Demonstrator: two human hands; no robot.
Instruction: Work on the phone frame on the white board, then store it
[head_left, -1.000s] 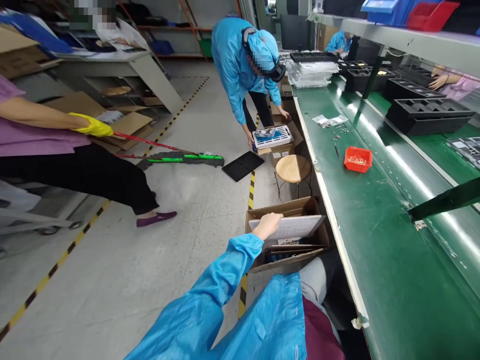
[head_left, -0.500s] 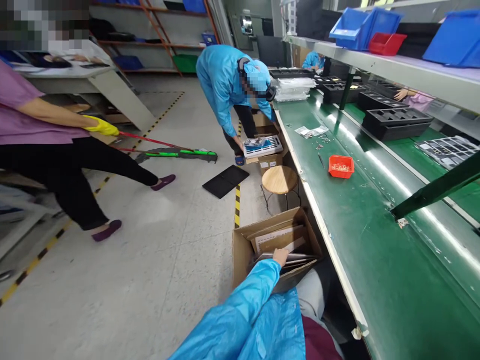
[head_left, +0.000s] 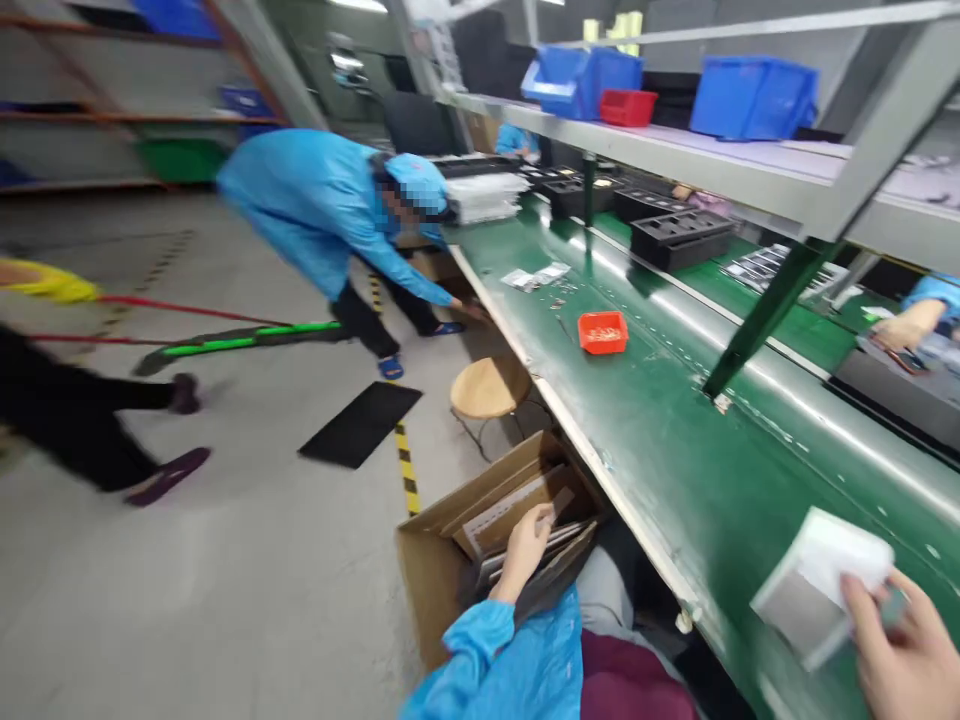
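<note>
- A cardboard carton (head_left: 427, 590) sits open at the lower centre of the frame, against the edge of the green bench (head_left: 675, 430), with flat sheets (head_left: 517, 505) standing inside.
- Just above it in the frame, a round wooden stool (head_left: 491, 387) stands near the bench; left of that, a black panel (head_left: 361, 425) lies on the floor.
- At upper left, a co-worker in blue (head_left: 315, 200) bends toward the bench; a mop (head_left: 255, 340) lies across the floor nearby.
- A red tray (head_left: 602, 333) rests on the bench, right of centre; a slanting post (head_left: 765, 325) rises beyond it.
- The left hand (head_left: 527, 545) reaches forward over the carton, fingers curled near a greyish strip; whether they grip it, I cannot tell.
- At lower right, the right hand (head_left: 907, 640) pinches a white-and-grey packet (head_left: 817, 575) between thumb and fingers, over the bench.
</note>
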